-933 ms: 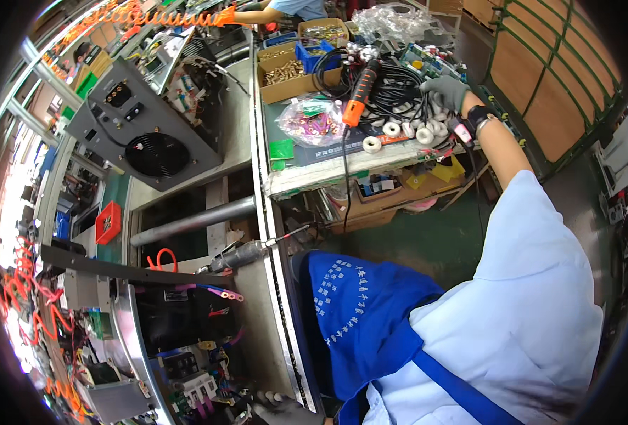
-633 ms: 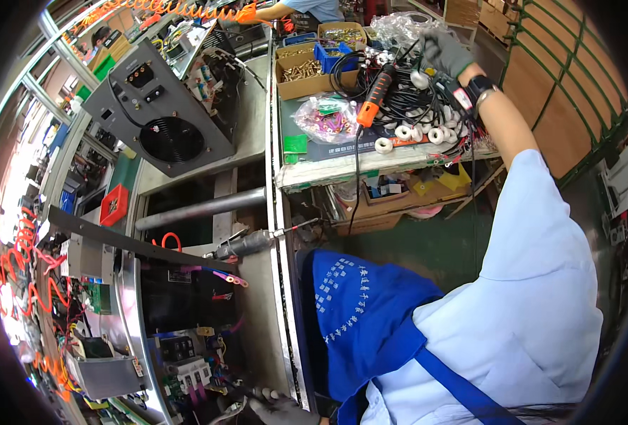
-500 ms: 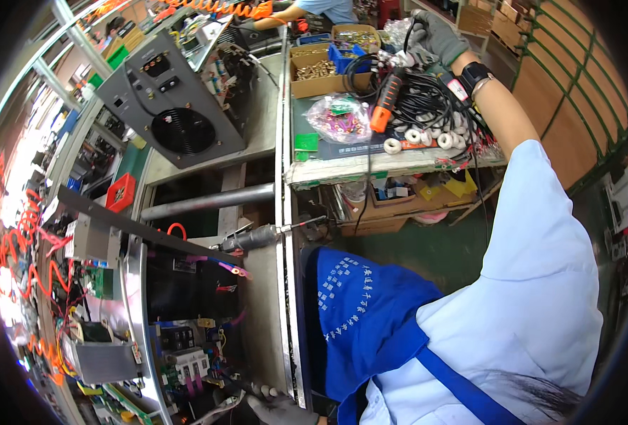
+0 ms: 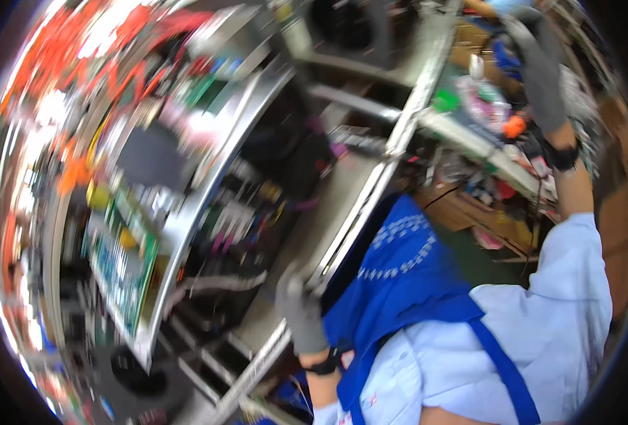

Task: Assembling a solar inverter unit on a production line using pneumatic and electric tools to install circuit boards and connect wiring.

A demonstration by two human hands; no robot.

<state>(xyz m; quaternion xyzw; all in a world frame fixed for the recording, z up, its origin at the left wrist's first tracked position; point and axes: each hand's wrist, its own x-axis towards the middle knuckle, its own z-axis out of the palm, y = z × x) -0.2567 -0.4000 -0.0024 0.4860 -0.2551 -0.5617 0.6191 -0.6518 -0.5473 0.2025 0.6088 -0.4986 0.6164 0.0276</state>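
Note:
My left hand (image 4: 301, 312), in a grey glove, is at the near edge of the metal rail (image 4: 372, 202), beside the open equipment chassis (image 4: 232, 219) with its wires and circuit parts. Motion blur hides whether its fingers hold anything. Stretched out to the upper right, my right hand (image 4: 541, 74), also gloved, is above the side bench (image 4: 480, 145). Its fingers are smeared too, and their contents cannot be made out. Just left of it lie a clear bag of small parts (image 4: 485, 103) and an orange tool end (image 4: 514, 127).
A grey unit with a round fan (image 4: 342, 21) stands at the top. Circuit boards (image 4: 126, 262) sit on the chassis's left side, with orange coiled hoses (image 4: 108, 42) beyond. Below the side bench are cardboard boxes (image 4: 445, 205). A co-worker's arm (image 4: 480, 8) shows at the top.
The view has swung, so the chassis and bench appear tilted and shifted right. My left hand has come up from inside the chassis's lower edge to the rail. My right hand remains over the bench.

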